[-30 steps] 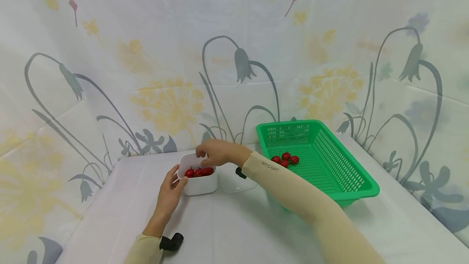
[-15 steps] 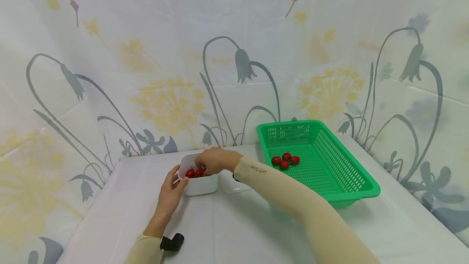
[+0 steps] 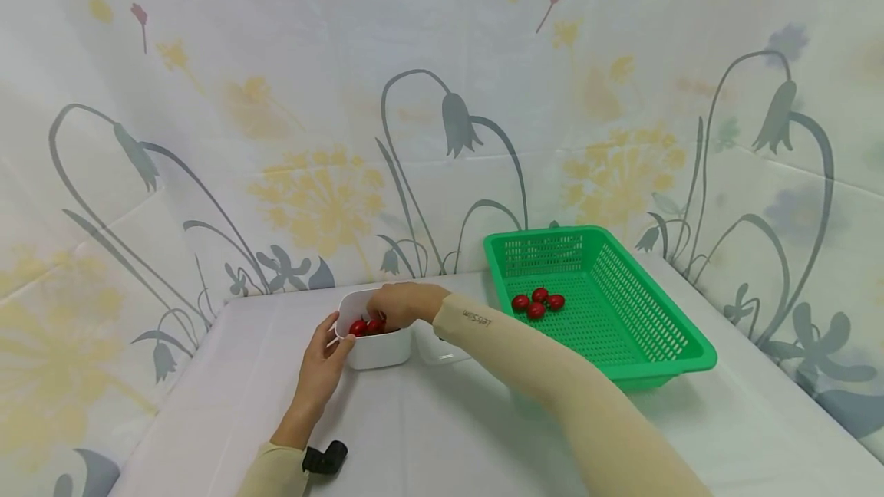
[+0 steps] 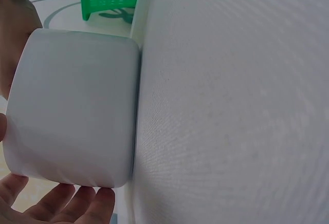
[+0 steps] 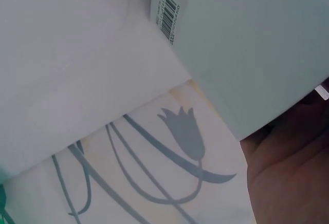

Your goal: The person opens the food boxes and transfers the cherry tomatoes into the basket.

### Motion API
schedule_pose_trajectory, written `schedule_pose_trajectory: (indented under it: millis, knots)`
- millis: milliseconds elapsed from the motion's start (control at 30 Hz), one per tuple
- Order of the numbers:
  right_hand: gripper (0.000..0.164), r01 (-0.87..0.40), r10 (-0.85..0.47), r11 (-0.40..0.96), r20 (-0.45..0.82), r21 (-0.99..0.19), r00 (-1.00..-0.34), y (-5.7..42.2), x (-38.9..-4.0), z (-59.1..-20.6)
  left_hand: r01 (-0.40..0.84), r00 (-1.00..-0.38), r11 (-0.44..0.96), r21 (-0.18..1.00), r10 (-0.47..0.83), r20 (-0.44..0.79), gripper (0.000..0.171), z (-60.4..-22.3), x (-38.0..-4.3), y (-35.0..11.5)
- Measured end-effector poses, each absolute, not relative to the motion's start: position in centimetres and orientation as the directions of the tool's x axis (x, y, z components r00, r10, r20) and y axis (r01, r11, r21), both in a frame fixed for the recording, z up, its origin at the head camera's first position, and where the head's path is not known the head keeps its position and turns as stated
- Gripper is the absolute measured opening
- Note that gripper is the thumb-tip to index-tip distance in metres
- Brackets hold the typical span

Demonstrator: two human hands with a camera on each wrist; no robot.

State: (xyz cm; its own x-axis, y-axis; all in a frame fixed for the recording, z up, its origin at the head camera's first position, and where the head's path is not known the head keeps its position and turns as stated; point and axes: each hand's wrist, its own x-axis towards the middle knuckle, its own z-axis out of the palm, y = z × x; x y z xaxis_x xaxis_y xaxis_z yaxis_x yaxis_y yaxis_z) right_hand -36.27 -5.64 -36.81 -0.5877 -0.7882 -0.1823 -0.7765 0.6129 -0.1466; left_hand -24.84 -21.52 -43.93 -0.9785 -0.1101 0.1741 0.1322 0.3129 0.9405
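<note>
A white container [image 3: 378,350] stands on the table with red cherry tomatoes [image 3: 357,327] inside. My left hand [image 3: 321,366] holds its near-left corner, thumb at the rim and fingers along the side. In the left wrist view, fingertips [image 4: 105,198] touch the container's wall [image 4: 72,106]. My right hand [image 3: 404,304] reaches down into the container from the right. Its fingertips are hidden among the tomatoes, so any grip there cannot be seen. The right wrist view shows the container's outer wall [image 5: 247,44] with a barcode label [image 5: 168,18], partly covering the right hand [image 5: 293,178].
A green slotted basket [image 3: 663,313] stands to the right, with several cherry tomatoes [image 3: 536,311] on its floor. A clear, flat, lid-like piece [image 3: 442,351] lies right of the container, partly under the right forearm. A flower-patterned cloth [image 3: 428,159] rises behind the table.
My right hand has lowered from above the container's rim into it, covering the rightmost tomato. The left hand and the container have stayed in place.
</note>
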Motion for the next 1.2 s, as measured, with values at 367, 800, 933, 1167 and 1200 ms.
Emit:
schedule_pose_trajectory:
  millis: [367,800,933,1167,1200]
  knots:
    - [0.007,-0.753,-0.781,0.625,-0.157,-0.207,-0.605,-6.2,-36.7,-37.3,0.131,-0.977,0.314,0.940,-0.119,0.176,0.057,-44.0,-25.1,-21.4]
    - [0.008,-0.749,-0.788,0.616,-0.164,-0.246,-0.594,-6.1,-36.8,-37.0,0.125,-0.979,0.316,0.940,-0.117,0.170,0.058,-43.9,-24.8,-21.4]
    - [0.010,-0.730,-0.778,0.627,-0.157,-0.272,-0.609,-6.1,-37.1,-37.0,0.121,-0.979,0.321,0.939,-0.119,0.167,0.058,-44.0,-24.9,-21.5]
    - [0.012,-0.741,-0.790,0.604,-0.103,-0.292,-0.604,-5.6,-36.8,-35.2,0.116,-0.979,0.313,0.943,-0.124,0.161,0.057,-44.3,-25.1,-21.7]
    - [0.012,-0.752,-0.798,0.594,-0.093,-0.285,-0.596,-5.5,-36.8,-34.9,0.114,-0.980,0.314,0.943,-0.123,0.159,0.057,-44.3,-25.1,-21.7]
